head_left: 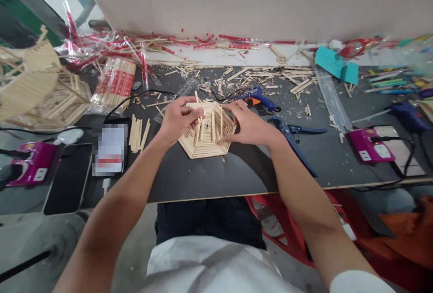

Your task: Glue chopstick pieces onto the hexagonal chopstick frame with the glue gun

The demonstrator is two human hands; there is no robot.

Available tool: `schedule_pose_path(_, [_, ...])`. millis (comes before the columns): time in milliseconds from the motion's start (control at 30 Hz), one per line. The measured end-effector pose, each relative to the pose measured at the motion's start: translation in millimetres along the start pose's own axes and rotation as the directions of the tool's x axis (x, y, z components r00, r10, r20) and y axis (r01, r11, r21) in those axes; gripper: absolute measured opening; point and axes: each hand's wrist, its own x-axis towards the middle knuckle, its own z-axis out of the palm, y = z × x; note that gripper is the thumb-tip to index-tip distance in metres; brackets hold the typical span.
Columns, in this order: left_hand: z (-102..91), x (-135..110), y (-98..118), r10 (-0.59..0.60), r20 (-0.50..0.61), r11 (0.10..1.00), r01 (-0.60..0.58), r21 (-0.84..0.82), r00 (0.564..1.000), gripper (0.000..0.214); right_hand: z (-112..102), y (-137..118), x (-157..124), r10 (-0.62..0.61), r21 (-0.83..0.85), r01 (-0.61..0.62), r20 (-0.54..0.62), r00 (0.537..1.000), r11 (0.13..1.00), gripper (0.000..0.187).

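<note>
A hexagonal structure of stacked wooden sticks (206, 151) sits on the dark table in front of me, with several sticks standing up inside it. My left hand (181, 119) is over its left side, thumb and fingers pinched on a thin wooden stick (196, 98) that points upward. At the right side, my right hand (248, 123) curves its thumb and fingertips against the structure, beside an upright stick. The thumb is low and the index finger higher. Part of the structure's back is hidden by the hands.
A blue glue gun (262, 99) and blue-handled cutters (294, 141) lie to the right. Loose sticks (137, 134), a lit phone (110, 151) and a dark phone (67, 178) are left. A larger stick model (40, 85) stands far left. Stick scraps (267, 74) litter the back.
</note>
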Motion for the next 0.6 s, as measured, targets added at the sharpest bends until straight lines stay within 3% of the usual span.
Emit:
schedule_pose_path(100, [0.8, 1, -4, 0.023, -0.063, 0.999, -0.024, -0.027, 0.998, 0.064, 3, 7, 1, -0.005, -0.016, 0.006, 0.074, 0.997, 1.000, 0.096])
schedule_pose_path(200, [2.8, -1, -4, 0.063, -0.063, 0.997, -0.066, -0.046, 0.996, 0.078, 5, 9, 3, -0.024, -0.002, 0.024, 0.077, 0.997, 1.000, 0.100])
schedule_pose_path(400, [7.0, -5, -1, 0.074, 0.058, 0.997, -0.072, -0.033, 0.996, 0.078, -1, -6, 11, -0.052, 0.067, 0.058, -0.088, 0.995, 0.996, 0.094])
schedule_pose_path(500, [7.7, -5, -2, 0.074, 0.067, 0.997, -0.073, -0.025, 0.995, 0.074, 2, -21, 19, -0.062, 0.256, 0.088, -0.109, 0.992, 0.963, 0.073])
schedule_pose_path(600, [7.0, -5, -1, 0.091, 0.050, 0.996, -0.091, -0.006, 0.995, 0.071, 11, -29, 29, 0.056, 0.493, 0.006, -0.111, 0.992, 0.870, 0.059])
